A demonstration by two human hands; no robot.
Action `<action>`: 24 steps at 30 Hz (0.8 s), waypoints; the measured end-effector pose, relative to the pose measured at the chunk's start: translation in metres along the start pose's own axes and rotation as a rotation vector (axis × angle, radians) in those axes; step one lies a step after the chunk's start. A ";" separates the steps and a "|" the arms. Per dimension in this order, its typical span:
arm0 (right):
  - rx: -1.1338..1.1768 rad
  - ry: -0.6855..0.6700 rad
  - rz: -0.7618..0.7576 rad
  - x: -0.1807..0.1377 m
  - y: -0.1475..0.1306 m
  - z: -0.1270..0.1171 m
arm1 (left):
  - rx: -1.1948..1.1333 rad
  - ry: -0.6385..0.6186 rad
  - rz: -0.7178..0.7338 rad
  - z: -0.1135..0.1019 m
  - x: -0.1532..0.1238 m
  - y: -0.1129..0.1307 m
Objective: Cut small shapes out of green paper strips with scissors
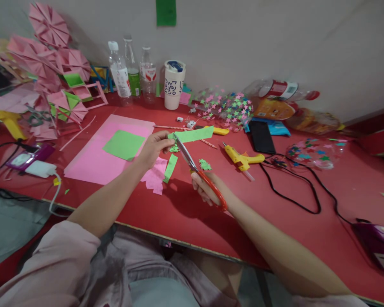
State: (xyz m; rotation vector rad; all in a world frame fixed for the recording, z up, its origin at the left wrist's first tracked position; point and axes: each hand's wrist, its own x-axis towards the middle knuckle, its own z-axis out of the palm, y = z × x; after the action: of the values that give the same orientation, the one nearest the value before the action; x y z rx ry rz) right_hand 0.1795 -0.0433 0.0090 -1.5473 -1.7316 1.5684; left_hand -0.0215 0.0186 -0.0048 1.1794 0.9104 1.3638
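Note:
My left hand (156,147) pinches the left end of a green paper strip (195,135), held above the red table. Red-handled scissors (213,187) are gripped in my right hand (206,187), their blades pointing up and left to the strip's pinched end. Beneath the hands lie pink paper scraps (155,175) and a smaller green paper piece (170,168). A little pile of green paper stars (205,164) sits right of the blades. Left of my hands, a green paper sheet (124,145) rests on a larger pink sheet (92,164).
A yellow glue gun (241,158) and a black phone (261,136) lie to the right, with a black cable (294,205). Bottles (119,72) and a white cup (173,91) stand along the wall. Pink folded-paper pieces (48,59) are heaped at the left, near another yellow glue gun (10,121).

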 end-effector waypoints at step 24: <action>0.011 -0.055 0.015 0.011 0.005 -0.007 | -0.033 0.164 0.049 -0.002 0.003 0.001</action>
State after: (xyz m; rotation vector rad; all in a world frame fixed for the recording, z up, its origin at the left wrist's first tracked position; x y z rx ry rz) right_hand 0.1832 -0.0316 0.0027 -1.5289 -1.7405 1.6394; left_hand -0.0236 0.0218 -0.0041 1.0825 0.9754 1.5263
